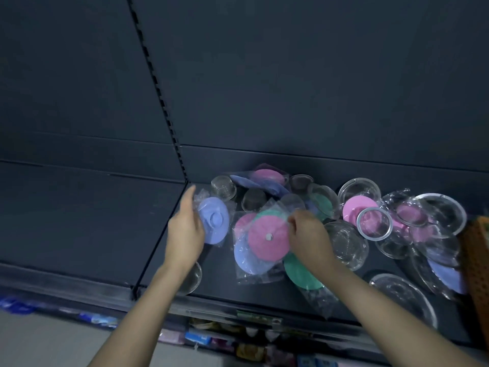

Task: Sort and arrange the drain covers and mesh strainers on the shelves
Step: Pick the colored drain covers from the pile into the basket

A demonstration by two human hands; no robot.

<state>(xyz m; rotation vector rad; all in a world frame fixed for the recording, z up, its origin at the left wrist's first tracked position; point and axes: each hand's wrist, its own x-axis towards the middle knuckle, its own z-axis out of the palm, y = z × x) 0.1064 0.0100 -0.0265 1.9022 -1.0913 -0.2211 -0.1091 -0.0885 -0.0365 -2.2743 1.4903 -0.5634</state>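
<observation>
Colour is the sensible key. The right hand (307, 237) pinches the wrapper of a pink drain cover (268, 238) between curled fingertips (292, 221); the left hand (185, 234), blurred, seems to grip the blue drain cover (213, 221) by its bag. Lift each clear of the heap on the shelf (219, 268) and stack leftward, apart from the mesh strainers (223, 187) farther back.

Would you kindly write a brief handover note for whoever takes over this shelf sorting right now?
Left hand: at the bagged blue cover, grip unclear through blur.
Right hand: pinches the bagged pink cover at the heap's front.
Things: covers, mesh strainers and clear round packs lie mixed on the shelf, beside an orange basket.
Done: no tidy groups visible.
Left: separate covers from strainers, probably by colour, and line them up.
</observation>
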